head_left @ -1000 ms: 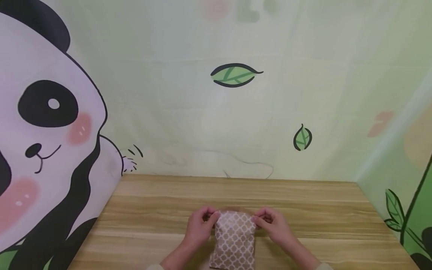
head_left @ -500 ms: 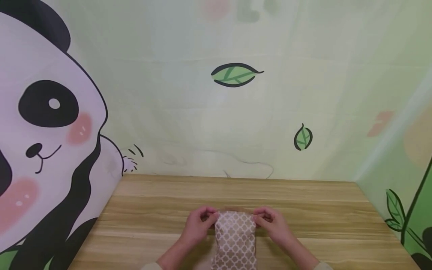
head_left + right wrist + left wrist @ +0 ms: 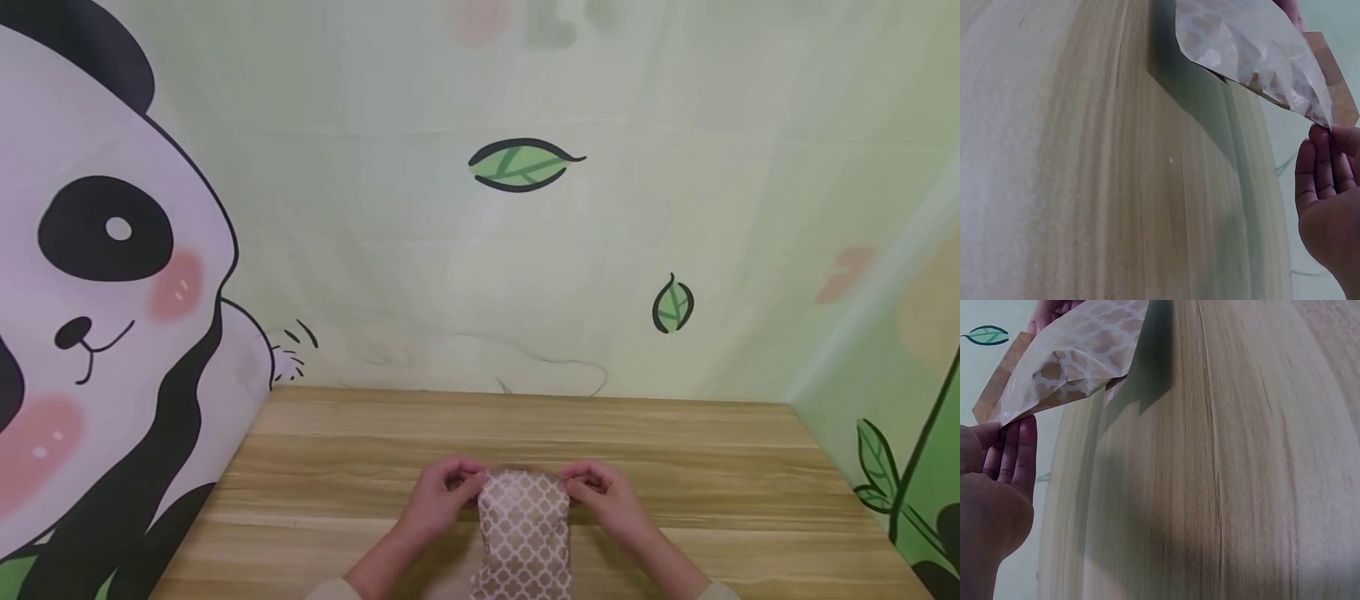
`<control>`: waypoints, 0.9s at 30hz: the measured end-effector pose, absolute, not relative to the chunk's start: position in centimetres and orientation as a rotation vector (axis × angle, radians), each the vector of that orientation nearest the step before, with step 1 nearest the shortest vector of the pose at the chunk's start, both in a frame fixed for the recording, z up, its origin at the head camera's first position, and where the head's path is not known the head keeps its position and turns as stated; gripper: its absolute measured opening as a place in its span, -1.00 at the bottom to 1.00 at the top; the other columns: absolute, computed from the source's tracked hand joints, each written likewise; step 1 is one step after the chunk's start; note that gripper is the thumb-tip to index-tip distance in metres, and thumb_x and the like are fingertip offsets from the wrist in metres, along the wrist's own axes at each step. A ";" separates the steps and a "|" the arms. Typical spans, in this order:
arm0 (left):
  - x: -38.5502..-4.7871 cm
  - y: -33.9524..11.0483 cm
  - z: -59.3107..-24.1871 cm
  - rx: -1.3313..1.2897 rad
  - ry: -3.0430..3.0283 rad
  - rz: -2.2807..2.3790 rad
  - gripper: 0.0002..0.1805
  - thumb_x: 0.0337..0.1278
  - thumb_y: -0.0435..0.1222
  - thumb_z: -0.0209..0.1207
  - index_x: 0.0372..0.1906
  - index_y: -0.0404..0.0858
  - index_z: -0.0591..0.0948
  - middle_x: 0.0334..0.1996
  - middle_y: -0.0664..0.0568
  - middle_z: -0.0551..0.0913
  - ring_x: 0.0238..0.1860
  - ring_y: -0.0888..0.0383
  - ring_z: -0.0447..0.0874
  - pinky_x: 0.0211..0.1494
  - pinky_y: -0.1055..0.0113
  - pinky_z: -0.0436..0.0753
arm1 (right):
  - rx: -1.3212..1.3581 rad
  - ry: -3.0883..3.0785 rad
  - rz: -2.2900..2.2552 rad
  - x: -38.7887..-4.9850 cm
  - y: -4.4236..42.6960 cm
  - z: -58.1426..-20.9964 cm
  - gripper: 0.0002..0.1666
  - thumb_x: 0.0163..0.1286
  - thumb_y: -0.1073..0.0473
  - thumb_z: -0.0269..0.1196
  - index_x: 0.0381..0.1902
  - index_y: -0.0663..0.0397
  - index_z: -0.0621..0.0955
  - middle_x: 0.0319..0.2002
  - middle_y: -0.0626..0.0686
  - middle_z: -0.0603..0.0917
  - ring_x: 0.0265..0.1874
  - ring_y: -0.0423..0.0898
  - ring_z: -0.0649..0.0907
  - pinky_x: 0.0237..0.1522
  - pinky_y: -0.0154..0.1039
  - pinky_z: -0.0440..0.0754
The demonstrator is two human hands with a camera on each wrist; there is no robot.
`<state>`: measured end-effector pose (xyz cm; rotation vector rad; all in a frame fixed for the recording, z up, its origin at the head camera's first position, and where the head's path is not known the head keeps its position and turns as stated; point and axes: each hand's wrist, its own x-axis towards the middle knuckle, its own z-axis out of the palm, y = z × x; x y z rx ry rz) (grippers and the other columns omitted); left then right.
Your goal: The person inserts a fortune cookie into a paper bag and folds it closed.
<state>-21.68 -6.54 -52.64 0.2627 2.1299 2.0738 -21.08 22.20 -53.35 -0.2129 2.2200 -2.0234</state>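
Observation:
A brown paper bag (image 3: 523,533) with a white lattice pattern is held up over the table between my two hands. My left hand (image 3: 444,493) pinches its far left corner between thumb and fingers. At the opposite corner, my right hand (image 3: 606,498) pinches the bag the same way. In the left wrist view the bag (image 3: 1094,347) looks creased along its side, and a plain brown flap (image 3: 1000,384) sticks out past the pinched edge. The right wrist view shows the bag (image 3: 1247,50) hanging clear of the surface. Its near end is cut off by the head view's lower edge.
The wood-grain table (image 3: 337,467) spreads out around the hands. Behind it stands a pale green backdrop (image 3: 420,275) printed with leaves, with a large panda picture (image 3: 112,333) on the left. The bag casts a shadow (image 3: 1191,94) on the tabletop.
The bag's near end has shifted slightly toward the bottom of the head view. Both hands keep their pinch and have hardly moved.

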 end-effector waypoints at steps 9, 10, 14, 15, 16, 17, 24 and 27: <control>-22.0 -6.8 -52.7 0.332 2.126 2.014 -0.74 0.48 -0.40 0.20 0.12 -0.46 0.65 -0.19 -0.06 0.71 -0.20 0.11 0.71 -0.05 0.09 0.83 | -0.180 2.225 -2.030 -20.8 21.9 -52.9 -0.68 0.50 0.39 0.28 0.11 0.55 0.60 -0.19 0.10 0.75 -0.22 -0.14 0.74 -0.01 -0.22 0.77; -22.1 -6.8 -52.7 0.334 2.104 2.015 -0.73 0.49 -0.41 0.16 0.13 -0.48 0.65 -0.18 -0.06 0.72 -0.19 0.10 0.72 -0.04 0.08 0.83 | -0.177 2.226 -2.030 -20.8 21.9 -52.9 -0.68 0.50 0.40 0.28 0.11 0.55 0.60 -0.19 0.10 0.75 -0.22 -0.15 0.74 -0.02 -0.23 0.77; -22.5 -6.7 -52.5 0.273 2.008 2.012 -0.61 0.52 -0.32 -0.04 0.13 -0.52 0.64 -0.16 -0.07 0.75 -0.19 0.10 0.73 -0.05 0.13 0.82 | -0.193 2.240 -2.021 -20.8 21.9 -52.9 -0.70 0.48 0.41 0.28 0.09 0.55 0.60 -0.20 0.12 0.75 -0.24 -0.16 0.74 -0.05 -0.27 0.77; -22.6 -6.7 -52.4 0.251 1.993 2.010 -0.57 0.53 -0.28 -0.07 0.12 -0.53 0.64 -0.17 -0.07 0.76 -0.20 0.11 0.73 -0.06 0.15 0.82 | -0.205 2.243 -2.019 -20.8 21.9 -52.9 -0.70 0.48 0.41 0.29 0.08 0.55 0.60 -0.20 0.14 0.74 -0.25 -0.16 0.74 -0.05 -0.28 0.77; -22.7 -6.7 -52.2 0.227 1.981 2.001 -0.55 0.56 -0.24 -0.09 0.11 -0.52 0.64 -0.19 -0.06 0.75 -0.21 0.12 0.72 -0.06 0.17 0.81 | -0.217 2.246 -2.015 -20.8 21.9 -52.8 -0.70 0.48 0.41 0.29 0.08 0.55 0.60 -0.20 0.15 0.74 -0.25 -0.16 0.74 -0.06 -0.28 0.77; -22.8 -6.6 -52.1 0.216 1.985 1.982 -0.52 0.59 -0.19 -0.09 0.10 -0.51 0.65 -0.21 -0.06 0.75 -0.22 0.12 0.71 -0.07 0.18 0.81 | -0.227 2.247 -2.012 -20.8 21.9 -52.8 -0.70 0.48 0.41 0.29 0.08 0.55 0.60 -0.20 0.16 0.74 -0.25 -0.16 0.74 -0.06 -0.29 0.77; -23.2 -6.5 -51.8 0.191 2.006 1.857 -0.45 0.63 -0.03 0.06 0.11 -0.49 0.68 -0.28 -0.04 0.73 -0.27 0.14 0.72 -0.06 0.15 0.82 | -0.274 2.244 -2.003 -20.5 21.9 -52.8 -0.69 0.50 0.39 0.29 0.09 0.56 0.60 -0.19 0.19 0.75 -0.25 -0.17 0.75 -0.06 -0.28 0.77; -23.4 -6.6 -51.9 0.185 1.999 1.834 -0.47 0.60 -0.04 0.12 0.15 -0.48 0.68 -0.26 -0.05 0.75 -0.26 0.12 0.74 -0.04 0.14 0.83 | -0.298 2.244 -1.999 -20.5 21.9 -52.8 -0.69 0.51 0.38 0.29 0.08 0.57 0.60 -0.19 0.20 0.75 -0.25 -0.18 0.75 -0.06 -0.27 0.77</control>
